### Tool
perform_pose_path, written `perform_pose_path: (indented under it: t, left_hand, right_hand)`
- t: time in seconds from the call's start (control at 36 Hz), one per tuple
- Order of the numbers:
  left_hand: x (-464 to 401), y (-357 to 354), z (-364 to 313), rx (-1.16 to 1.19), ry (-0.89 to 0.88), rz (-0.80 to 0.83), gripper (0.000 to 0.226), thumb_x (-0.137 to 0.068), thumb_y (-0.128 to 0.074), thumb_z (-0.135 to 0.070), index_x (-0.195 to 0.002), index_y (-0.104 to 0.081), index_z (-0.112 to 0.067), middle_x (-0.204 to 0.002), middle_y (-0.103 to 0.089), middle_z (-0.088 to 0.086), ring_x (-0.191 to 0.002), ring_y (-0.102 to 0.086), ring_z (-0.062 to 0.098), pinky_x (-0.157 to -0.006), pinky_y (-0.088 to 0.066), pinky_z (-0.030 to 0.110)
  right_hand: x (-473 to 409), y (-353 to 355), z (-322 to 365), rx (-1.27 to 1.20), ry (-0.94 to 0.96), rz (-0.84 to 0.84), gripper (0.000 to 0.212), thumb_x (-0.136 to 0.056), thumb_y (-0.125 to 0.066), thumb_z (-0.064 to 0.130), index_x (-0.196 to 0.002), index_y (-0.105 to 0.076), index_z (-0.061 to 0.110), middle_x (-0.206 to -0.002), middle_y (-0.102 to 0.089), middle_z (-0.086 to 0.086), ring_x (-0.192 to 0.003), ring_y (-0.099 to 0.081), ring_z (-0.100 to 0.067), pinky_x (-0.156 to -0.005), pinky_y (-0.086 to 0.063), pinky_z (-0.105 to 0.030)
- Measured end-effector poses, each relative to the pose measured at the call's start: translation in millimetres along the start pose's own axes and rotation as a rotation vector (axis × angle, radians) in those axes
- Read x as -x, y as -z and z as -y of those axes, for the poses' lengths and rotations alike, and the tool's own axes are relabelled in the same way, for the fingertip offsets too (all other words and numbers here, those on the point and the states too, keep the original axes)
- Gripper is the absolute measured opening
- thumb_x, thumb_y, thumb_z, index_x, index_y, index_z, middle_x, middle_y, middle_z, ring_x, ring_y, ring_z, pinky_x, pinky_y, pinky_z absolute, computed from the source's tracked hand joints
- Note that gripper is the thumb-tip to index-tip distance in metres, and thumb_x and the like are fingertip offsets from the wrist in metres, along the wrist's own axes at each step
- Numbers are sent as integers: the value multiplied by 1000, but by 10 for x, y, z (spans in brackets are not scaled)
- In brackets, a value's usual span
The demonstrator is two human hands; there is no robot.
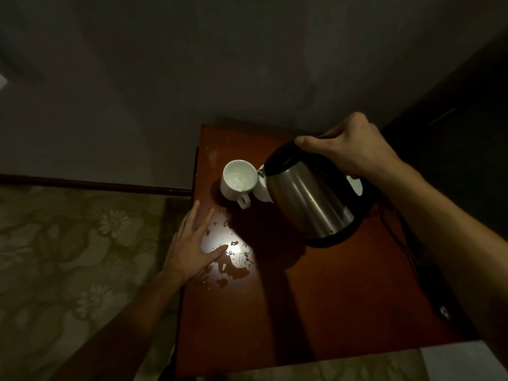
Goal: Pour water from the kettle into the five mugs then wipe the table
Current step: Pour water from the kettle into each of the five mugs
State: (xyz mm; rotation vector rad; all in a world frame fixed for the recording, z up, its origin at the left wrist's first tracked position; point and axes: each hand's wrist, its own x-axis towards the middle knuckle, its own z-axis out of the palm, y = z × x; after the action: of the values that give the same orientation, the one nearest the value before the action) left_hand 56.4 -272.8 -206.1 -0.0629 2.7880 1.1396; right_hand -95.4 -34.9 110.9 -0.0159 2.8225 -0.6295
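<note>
My right hand (347, 149) grips the steel kettle (308, 199) by its handle, tilted, spout just over the white mug (238, 180) at the table's (343, 298) far edge. My left hand (192, 243) lies flat, fingers straight, beside spilled droplets (233, 259). I read no labels. Behind the kettle I glimpse more white crockery, count unclear.

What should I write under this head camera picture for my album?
Right hand tips kettle over white mug.

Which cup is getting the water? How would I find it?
Find the brown table and the steel kettle tipped in the right hand. The mug sits right at its spout, fully in view, while the other white cups hide behind the kettle.
</note>
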Motion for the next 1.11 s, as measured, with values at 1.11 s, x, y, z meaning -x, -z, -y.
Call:
perform_pose_path:
  t: [1.11]
  left_hand:
    - [8, 6, -8, 14, 16, 5, 106, -72, -49, -86, -162, -9, -46, -166, 25, -21, -158, -3, 22, -117, -31, 67]
  right_hand:
    - [-55, 30, 23, 24, 7, 9, 60, -86, -79, 67, -108, -77, 11, -72, -69, -1, -38, -58, -2, -40, -40, -23]
